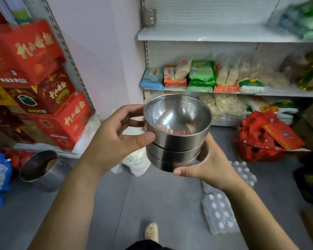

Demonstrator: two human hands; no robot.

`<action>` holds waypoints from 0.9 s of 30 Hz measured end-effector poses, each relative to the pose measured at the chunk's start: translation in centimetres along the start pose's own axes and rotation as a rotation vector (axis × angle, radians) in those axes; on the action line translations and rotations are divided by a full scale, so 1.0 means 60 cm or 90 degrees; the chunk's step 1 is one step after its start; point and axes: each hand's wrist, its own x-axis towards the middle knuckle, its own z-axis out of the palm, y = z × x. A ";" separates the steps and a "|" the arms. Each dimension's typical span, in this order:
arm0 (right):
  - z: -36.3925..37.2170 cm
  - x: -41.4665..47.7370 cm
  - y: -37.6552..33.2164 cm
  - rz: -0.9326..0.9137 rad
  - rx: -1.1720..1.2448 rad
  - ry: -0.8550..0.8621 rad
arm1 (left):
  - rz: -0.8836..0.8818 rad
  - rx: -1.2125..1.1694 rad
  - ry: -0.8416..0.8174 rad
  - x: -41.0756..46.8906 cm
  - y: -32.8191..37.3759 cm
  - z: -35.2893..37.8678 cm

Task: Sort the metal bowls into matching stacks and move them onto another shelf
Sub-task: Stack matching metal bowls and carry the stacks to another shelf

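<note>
White pegboard shelving (224, 34) fills the wall ahead of you, its upper shelf mostly bare, the one below packed with bags of dry goods (201, 76). Red gift boxes (43, 83) are piled on your left, and the grey floor (152, 204) is cluttered with shrink-wrapped bottle packs (219, 215), a heap of red bags (267, 138) and a larger steel bowl (37, 166) lying tilted near the boxes.

You hold the stack of bowls (177, 134) in mid-air at chest height, in front of the shelves and touching none of them. It looks like 3 nested bowls, maybe 4; the lower seams are hard to count. Your left hand (114, 138) wraps the side, thumb pressed against the top bowl's wall and fingers curled around the far side. Your right hand (208, 163) cups the bottom bowl from underneath, thumb laid along its lower edge.

The top bowl sits slightly askew on the others, so I judge it the likeliest thing to go: tilt the stack as you reach up and it can slide off the smooth steel below it. Only your left thumb checks it. Your footing is the second risk, since the bottle packs lie just beside your foot (151, 231) and the stack blocks part of your view down. Setting down on the bare shelf, a rim catching the shelf edge could tip the whole stack back toward you
</note>
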 end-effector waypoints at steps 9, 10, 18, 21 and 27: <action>-0.018 0.177 0.037 0.031 -0.017 0.075 | 0.011 -0.030 -0.153 0.255 -0.069 -0.050; -0.025 0.190 0.044 0.039 -0.021 0.083 | 0.006 -0.040 -0.164 0.276 -0.080 -0.046; -0.126 0.323 0.117 0.069 -0.036 0.134 | -0.013 -0.072 -0.216 0.473 -0.156 0.023; -0.186 0.393 0.144 0.060 -0.036 0.132 | -0.002 -0.111 -0.223 0.557 -0.171 0.061; -0.344 0.564 0.188 0.045 -0.025 0.112 | 0.019 -0.124 -0.193 0.760 -0.174 0.141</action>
